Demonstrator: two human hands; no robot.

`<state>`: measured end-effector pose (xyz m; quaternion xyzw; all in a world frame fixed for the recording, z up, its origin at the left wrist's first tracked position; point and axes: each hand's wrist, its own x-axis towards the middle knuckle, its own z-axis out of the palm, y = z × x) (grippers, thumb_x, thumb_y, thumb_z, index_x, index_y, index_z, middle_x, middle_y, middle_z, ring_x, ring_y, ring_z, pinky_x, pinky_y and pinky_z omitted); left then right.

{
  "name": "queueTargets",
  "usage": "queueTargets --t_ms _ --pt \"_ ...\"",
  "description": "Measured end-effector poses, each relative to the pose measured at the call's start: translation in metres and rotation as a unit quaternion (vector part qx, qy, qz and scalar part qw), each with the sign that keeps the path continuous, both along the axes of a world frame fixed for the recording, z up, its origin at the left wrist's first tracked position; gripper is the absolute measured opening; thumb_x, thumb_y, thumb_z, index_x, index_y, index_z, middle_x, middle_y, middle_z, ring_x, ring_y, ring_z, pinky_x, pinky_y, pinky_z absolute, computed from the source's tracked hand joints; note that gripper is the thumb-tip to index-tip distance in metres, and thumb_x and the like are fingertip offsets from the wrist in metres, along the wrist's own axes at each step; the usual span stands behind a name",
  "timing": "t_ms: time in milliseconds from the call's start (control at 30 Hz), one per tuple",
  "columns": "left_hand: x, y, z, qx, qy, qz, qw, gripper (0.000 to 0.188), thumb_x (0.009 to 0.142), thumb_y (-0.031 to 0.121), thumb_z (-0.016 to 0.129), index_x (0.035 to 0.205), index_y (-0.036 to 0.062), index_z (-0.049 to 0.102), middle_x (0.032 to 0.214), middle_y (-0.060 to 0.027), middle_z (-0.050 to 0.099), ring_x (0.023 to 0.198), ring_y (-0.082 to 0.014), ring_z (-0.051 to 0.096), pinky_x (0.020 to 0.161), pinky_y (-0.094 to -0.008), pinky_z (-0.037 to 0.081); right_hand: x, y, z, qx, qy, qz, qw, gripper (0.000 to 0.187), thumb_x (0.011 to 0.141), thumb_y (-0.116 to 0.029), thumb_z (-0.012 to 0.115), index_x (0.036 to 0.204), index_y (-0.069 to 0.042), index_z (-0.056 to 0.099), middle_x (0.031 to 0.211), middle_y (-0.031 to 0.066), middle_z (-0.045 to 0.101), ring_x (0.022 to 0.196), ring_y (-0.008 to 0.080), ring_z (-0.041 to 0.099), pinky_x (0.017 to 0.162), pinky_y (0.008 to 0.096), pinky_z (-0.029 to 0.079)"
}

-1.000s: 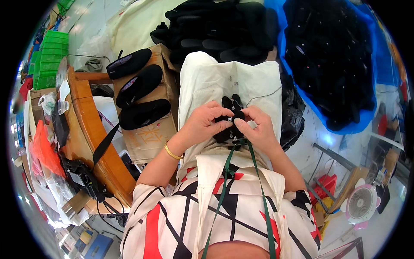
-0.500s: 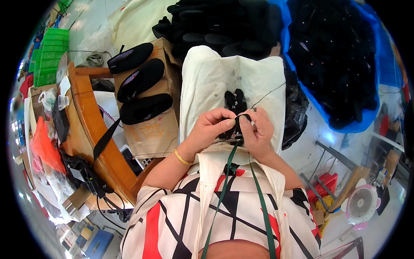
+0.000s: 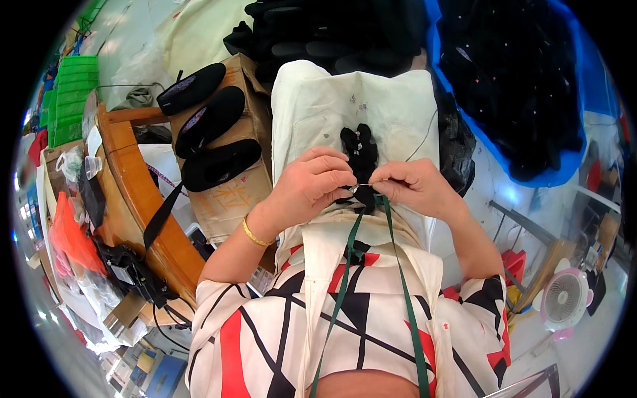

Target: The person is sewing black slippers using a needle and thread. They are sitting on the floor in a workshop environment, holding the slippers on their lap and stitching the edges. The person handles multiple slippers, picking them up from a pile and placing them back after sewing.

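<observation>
We have both hands pinched shut on a black fabric piece [image 3: 359, 154] lying mid cream cloth pad [image 3: 312, 106]: left hand [image 3: 310, 186] and right hand [image 3: 409, 188] meet fingertip to fingertip at its lower end. Cardboard box [image 3: 229, 199] with 3 black shoes [image 3: 219, 164] crowds the left edge; the right edge drops off free. What sits between the fingertips is too small to tell; the green strap [image 3: 345, 292] covers the pad's near edge.

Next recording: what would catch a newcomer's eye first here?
At centre, the left hand and right hand pinch a small black fabric piece over a cream cloth-covered lap board. Left of it, three black shoe uppers lie on a brown cardboard box.
</observation>
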<state>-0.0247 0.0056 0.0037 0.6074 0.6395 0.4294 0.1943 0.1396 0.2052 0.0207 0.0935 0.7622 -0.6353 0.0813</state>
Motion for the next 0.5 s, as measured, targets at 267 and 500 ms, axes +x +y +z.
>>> queueTargets --t_ms 267,500 --pt "0.0039 0.0 0.0066 0.006 0.04 -0.015 0.999 0.027 0.072 0.009 0.079 0.096 0.0078 0.069 0.101 -0.004 0.069 0.105 -0.0289 0.062 0.087 -0.0369 0.052 -0.0012 0.0049 0.0008 0.038 0.021 0.09 0.995 0.016 0.088 -0.002 0.066 0.103 -0.004 0.072 0.085 0.009 0.072 0.073 0.0211 0.069 0.068 0.0277 0.053" --pt "0.0043 0.0011 0.0083 0.002 0.041 -0.017 0.999 0.03 0.067 0.007 0.08 0.095 0.0094 0.07 0.098 -0.004 0.068 0.105 -0.0251 0.062 0.089 -0.0347 0.051 0.0001 0.0071 -0.0001 0.02 0.007 0.096 0.995 0.02 0.087 -0.001 0.066 0.105 -0.004 0.073 0.088 0.0109 0.073 0.076 0.0218 0.071 0.07 0.0279 0.054"
